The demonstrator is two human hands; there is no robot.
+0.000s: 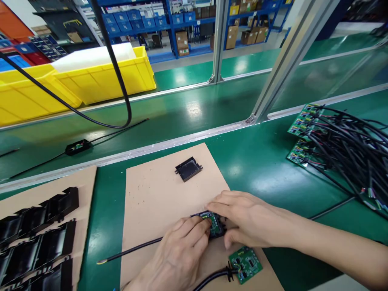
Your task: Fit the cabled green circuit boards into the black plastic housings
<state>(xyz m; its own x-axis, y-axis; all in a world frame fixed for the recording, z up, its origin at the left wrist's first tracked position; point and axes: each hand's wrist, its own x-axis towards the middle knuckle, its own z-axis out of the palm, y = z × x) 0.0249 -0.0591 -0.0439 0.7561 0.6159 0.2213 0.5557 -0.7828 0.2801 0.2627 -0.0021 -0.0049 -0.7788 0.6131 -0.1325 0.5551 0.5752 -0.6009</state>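
While both of my hands meet over the brown cardboard sheet [157, 198] on the green table [260, 161], the head view shows my left hand [176, 254] with its fingers curled down onto a small black case [216, 226] that has a green circuit board seated in it. My right hand [245, 220] lies flat across the far side of the same case, thumb tucked under near its edge, so both grips are closed on it, pressing it from two sides; the case sits near the middle of the sheet's near half, mostly hidden by my fingers. A black cable [133, 249] runs out from under my left hand toward the left, its tip lying on the bare table. Just beside my right thumb, toward me, lies a second green circuit board [246, 264] with a thick black cable [212, 279] joined to it. Farther up the sheet, well apart from my hands, sits an empty black lid [188, 168]. On the left, another cardboard sheet carries rows of black cases [39, 238]. To the right lies a heap of circuit boards with black wires [342, 149]. Beyond the metal rail [169, 143], yellow bins [103, 76] stand by the belt.
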